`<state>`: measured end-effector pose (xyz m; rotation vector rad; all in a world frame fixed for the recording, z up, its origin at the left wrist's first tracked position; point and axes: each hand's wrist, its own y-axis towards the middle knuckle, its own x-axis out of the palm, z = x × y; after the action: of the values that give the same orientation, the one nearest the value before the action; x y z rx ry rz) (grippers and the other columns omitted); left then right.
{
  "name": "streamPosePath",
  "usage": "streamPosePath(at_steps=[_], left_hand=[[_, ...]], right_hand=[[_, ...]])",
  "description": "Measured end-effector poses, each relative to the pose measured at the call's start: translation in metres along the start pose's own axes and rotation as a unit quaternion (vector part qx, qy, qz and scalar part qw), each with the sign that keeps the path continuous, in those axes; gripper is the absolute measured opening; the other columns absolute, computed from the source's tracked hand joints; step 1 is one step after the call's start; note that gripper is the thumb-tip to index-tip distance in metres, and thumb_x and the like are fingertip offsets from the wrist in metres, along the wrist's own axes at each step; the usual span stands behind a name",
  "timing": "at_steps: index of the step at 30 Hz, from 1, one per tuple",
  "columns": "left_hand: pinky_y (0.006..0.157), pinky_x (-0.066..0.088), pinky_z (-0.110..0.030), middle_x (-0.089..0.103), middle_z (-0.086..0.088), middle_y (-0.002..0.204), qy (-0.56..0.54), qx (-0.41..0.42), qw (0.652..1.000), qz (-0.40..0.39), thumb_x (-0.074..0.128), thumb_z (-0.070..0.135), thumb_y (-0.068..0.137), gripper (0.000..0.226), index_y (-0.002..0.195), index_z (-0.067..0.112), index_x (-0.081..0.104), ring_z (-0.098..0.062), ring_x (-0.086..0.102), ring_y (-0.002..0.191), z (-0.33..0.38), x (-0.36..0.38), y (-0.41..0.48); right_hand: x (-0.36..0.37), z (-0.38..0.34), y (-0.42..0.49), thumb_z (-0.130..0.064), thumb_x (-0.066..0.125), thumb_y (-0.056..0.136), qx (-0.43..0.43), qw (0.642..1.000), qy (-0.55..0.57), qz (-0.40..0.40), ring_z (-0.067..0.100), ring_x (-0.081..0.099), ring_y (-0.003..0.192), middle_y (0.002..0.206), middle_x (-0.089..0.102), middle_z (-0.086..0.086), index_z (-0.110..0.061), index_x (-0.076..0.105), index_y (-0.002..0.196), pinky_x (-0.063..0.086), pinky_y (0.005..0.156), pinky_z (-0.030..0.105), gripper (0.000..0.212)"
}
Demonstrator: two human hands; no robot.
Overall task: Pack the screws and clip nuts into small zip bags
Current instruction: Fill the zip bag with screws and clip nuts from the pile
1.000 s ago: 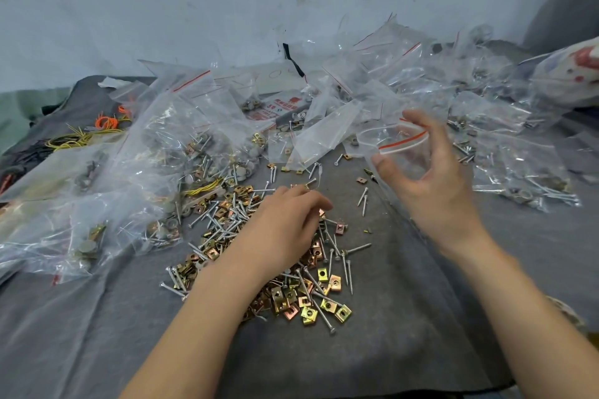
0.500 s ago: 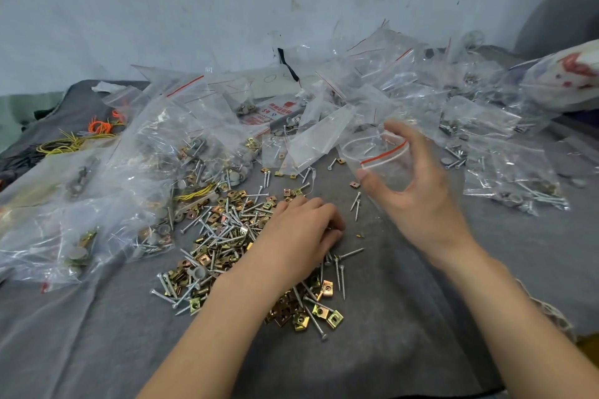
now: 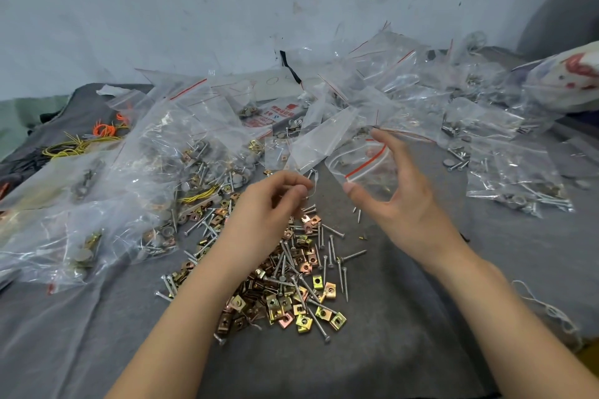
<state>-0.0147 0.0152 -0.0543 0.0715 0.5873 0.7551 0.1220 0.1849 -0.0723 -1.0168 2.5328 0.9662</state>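
A loose pile of silver screws and gold and copper clip nuts (image 3: 291,285) lies on the grey cloth (image 3: 405,334) in front of me. My right hand (image 3: 405,204) holds a small clear zip bag (image 3: 366,168) with a red strip, pinched between thumb and fingers, with its mouth facing left. My left hand (image 3: 272,204) hovers just above the far end of the pile, a short way left of the bag's mouth. Its fingertips are pinched together, and whatever is inside them is hidden.
Heaps of clear zip bags with hardware cover the left (image 3: 129,188), the back and the right (image 3: 518,178). Yellow and orange wires (image 3: 81,146) lie far left. A white wall rises behind. The cloth's frayed edge (image 3: 551,311) runs at front right.
My left hand has lifted off the pile with its fingers closed and moved up toward the bag. My right hand has kept the bag in about the same place.
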Motion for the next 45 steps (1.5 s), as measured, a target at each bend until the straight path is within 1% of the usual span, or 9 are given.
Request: streamPosePath(at_steps=[4,9,20,24,30,33,37,41,45], left_hand=[[0.074,0.055,-0.018,0.074,0.002,0.087,-0.107,-0.049,0.993,0.022,0.057,0.02,0.099,0.017,0.107,0.026,0.071,-0.01,0.07,0.081,0.002,-0.004,0.001],[0.079,0.056,-0.019,0.076,0.003,0.09,-0.13,-0.053,0.989,0.036,0.064,0.022,0.095,0.023,0.117,0.025,0.068,-0.01,0.07,0.084,0.004,-0.009,0.002],[0.076,0.058,-0.023,0.071,0.005,0.083,-0.22,-0.091,0.97,0.049,0.054,0.016,0.101,0.02,0.105,0.022,0.072,-0.009,0.066,0.076,0.004,-0.011,0.006],[0.069,0.052,-0.015,0.071,0.008,0.091,-0.106,-0.047,0.992,0.04,0.05,0.008,0.101,0.027,0.112,0.024,0.069,-0.005,0.065,0.076,0.011,-0.011,0.008],[0.075,0.049,-0.011,0.071,0.016,0.093,0.088,0.023,0.996,0.015,0.064,0.022,0.095,0.014,0.104,0.031,0.07,0.003,0.063,0.085,0.026,-0.004,0.02],[0.077,0.048,-0.013,0.07,0.017,0.093,0.125,0.042,0.991,-0.032,0.065,0.026,0.095,0.014,0.106,0.029,0.072,0.003,0.063,0.086,0.029,0.002,0.023],[0.073,0.043,-0.008,0.069,0.018,0.088,0.121,0.055,0.99,-0.052,0.064,0.024,0.095,0.019,0.111,0.024,0.074,0.006,0.062,0.079,0.034,0.012,0.027],[0.08,0.047,-0.008,0.075,0.011,0.098,0.015,0.054,0.994,-0.096,0.062,0.015,0.096,0.02,0.114,0.019,0.072,0.004,0.067,0.09,0.04,0.015,0.029],[0.07,0.048,-0.009,0.075,0.014,0.09,-0.041,0.043,0.998,-0.035,0.058,0.019,0.099,0.017,0.108,0.028,0.068,0.004,0.066,0.08,0.038,-0.003,0.031]], right_hand=[[0.003,-0.002,-0.003,-0.067,0.062,0.078,-0.016,0.999,-0.039,-0.006,-0.017,0.048,0.115,0.137,0.05,-0.021,-0.049,0.031,0.143,0.042,0.1,0.029,0.074],[0.006,-0.006,-0.005,-0.065,0.061,0.081,-0.021,0.998,-0.052,-0.028,-0.027,0.04,0.114,0.132,0.042,-0.035,-0.047,0.028,0.145,0.044,0.107,0.048,0.074],[0.009,-0.005,-0.008,-0.072,0.056,0.082,-0.026,0.994,-0.087,-0.063,-0.035,0.029,0.112,0.132,0.034,-0.035,-0.05,0.024,0.147,0.036,0.101,0.031,0.076],[0.01,-0.004,-0.008,-0.069,0.057,0.082,-0.031,0.993,-0.096,-0.063,-0.037,0.026,0.11,0.129,0.035,-0.034,-0.05,0.023,0.147,0.031,0.095,0.026,0.076],[0.01,-0.002,-0.008,-0.066,0.059,0.084,-0.041,0.991,-0.107,-0.063,-0.037,0.024,0.11,0.131,0.034,-0.033,-0.051,0.021,0.147,0.029,0.094,0.019,0.076],[0.011,-0.002,-0.009,-0.069,0.056,0.084,-0.046,0.99,-0.119,-0.066,-0.023,0.032,0.107,0.141,0.038,-0.025,-0.05,0.02,0.148,0.027,0.094,0.015,0.076],[0.013,-0.001,-0.009,-0.068,0.052,0.083,-0.052,0.987,-0.132,-0.074,0.004,0.046,0.122,0.145,0.044,-0.015,-0.044,0.023,0.15,0.032,0.103,0.028,0.077],[0.012,-0.002,-0.008,-0.065,0.054,0.082,-0.056,0.989,-0.119,-0.072,0.005,0.051,0.117,0.14,0.048,-0.014,-0.041,0.026,0.149,0.038,0.104,0.033,0.078],[0.011,-0.002,-0.007,-0.07,0.051,0.084,-0.05,0.989,-0.125,-0.063,-0.006,0.038,0.114,0.144,0.043,-0.016,-0.045,0.022,0.149,0.031,0.1,0.028,0.076]])
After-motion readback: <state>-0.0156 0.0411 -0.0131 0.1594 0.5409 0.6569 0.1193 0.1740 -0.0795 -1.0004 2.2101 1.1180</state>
